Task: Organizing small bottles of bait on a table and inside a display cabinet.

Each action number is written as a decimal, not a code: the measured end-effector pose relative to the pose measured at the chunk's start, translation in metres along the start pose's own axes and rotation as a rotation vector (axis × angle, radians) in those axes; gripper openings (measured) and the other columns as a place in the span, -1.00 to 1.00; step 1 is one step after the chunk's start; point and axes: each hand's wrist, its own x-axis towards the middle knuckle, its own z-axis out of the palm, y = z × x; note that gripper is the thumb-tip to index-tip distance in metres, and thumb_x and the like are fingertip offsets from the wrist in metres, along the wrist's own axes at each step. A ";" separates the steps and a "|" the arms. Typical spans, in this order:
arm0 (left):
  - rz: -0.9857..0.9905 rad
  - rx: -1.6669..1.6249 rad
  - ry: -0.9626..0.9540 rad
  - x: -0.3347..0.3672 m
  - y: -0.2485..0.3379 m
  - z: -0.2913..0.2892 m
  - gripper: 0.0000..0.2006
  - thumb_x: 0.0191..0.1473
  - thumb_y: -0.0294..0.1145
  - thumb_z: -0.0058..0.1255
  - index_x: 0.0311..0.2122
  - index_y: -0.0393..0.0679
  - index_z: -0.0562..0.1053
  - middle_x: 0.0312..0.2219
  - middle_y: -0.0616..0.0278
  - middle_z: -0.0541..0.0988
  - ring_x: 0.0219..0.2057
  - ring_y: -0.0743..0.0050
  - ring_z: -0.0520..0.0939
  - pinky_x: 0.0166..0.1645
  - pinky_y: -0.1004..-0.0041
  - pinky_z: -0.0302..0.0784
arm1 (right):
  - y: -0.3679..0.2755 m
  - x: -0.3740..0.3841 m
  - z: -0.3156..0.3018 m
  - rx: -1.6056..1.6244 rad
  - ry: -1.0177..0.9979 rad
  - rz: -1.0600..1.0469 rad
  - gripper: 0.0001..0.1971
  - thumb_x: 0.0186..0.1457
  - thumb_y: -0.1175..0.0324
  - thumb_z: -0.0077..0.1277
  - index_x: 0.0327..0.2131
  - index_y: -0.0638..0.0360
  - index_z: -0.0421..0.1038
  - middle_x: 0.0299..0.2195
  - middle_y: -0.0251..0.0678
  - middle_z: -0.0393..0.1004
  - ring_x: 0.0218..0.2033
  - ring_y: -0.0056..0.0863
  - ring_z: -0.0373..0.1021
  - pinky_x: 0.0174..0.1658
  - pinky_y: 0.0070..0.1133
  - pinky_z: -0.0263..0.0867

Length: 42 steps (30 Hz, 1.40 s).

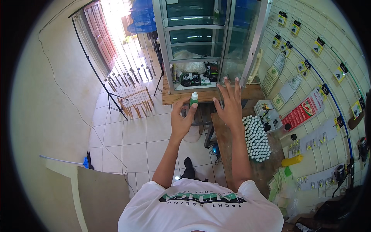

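Your left hand (181, 123) is pinching a white-capped green bottle (194, 100) upright between thumb and fingers, near the wooden ledge (170, 98) below the glass cabinet (163, 46). Apart from it, your right hand (231, 110) is hovering, fingers spread. Farther right, more small bottles (256, 139) are standing packed together on the wooden table (224, 145).
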 end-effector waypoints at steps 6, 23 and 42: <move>0.020 0.065 0.029 0.016 -0.005 0.002 -0.61 0.11 -0.18 0.18 -0.03 -0.19 0.52 -0.13 0.11 0.55 -0.04 0.31 0.46 0.00 0.37 0.41 | -0.017 0.010 0.006 0.161 0.079 -0.039 -0.63 0.12 0.28 0.10 -0.01 0.17 0.47 0.32 -0.23 0.09 0.41 0.05 -0.36 0.37 -0.03 -0.32; 0.127 -0.159 -0.016 0.143 -0.034 0.009 -0.70 0.13 -0.30 0.20 -0.13 -0.27 0.48 -0.21 0.21 0.59 -0.22 0.57 0.57 -0.09 0.52 0.45 | -0.006 0.116 0.076 0.661 0.029 -0.026 -0.74 0.09 0.40 0.16 -0.11 0.17 0.54 0.15 -0.32 0.38 0.40 -0.05 -0.18 0.35 -0.19 -0.17; 0.749 0.598 0.035 0.341 -0.032 0.007 -0.56 0.18 -0.24 0.01 0.12 -0.18 0.33 0.12 0.04 0.43 0.27 -0.09 0.24 0.30 0.06 0.13 | 0.033 0.307 0.135 0.440 0.591 -0.036 -0.80 -0.01 0.37 0.21 -0.30 0.22 0.51 0.00 -0.21 0.44 0.34 -0.04 -0.05 0.29 -0.19 0.01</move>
